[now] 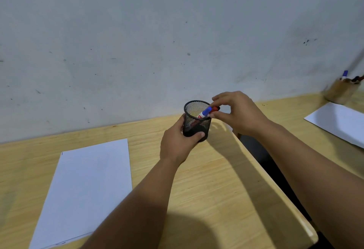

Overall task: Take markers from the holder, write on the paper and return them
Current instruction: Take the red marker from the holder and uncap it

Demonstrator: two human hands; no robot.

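Note:
A black mesh holder (194, 108) stands near the back edge of the wooden desk (206, 179). My left hand (178, 142) is wrapped around its lower half. A blue-capped marker (205, 112) and a red marker (215, 108) lean out over the holder's right rim. My right hand (238, 110) pinches the markers' tops at the rim with thumb and fingers. A white sheet of paper (84, 189) lies flat on the desk to the left of my left forearm.
A grey wall rises right behind the desk. The desk's right edge runs diagonally under my right arm, with a dark gap beyond it. A second desk at the far right carries another sheet (338, 122) and a brown holder (341, 93) with markers.

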